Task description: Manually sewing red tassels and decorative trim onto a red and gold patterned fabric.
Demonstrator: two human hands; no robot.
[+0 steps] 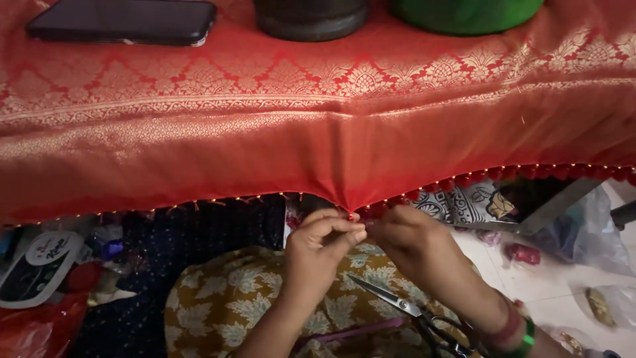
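A red cloth with gold woven patterns (318, 126) hangs over a table edge toward me. Its lower hem carries small red tassels and gold beads (503, 174). My left hand (322, 244) and my right hand (407, 242) meet at the lowest point of the hem, both pinching the edge there, fingertips almost touching. What sits between the fingertips is too small to make out. A pair of scissors (411, 311) lies on my lap below the right wrist, blades shut, pointing up-left. Bangles sit on my right wrist.
A dark phone (122, 20), a dark round container (311, 16) and a green round container (467, 13) stand on the cloth at the back. Bags and packets clutter the floor at left (40, 272) and right (596, 245). A yellow patterned cloth (225, 298) covers my lap.
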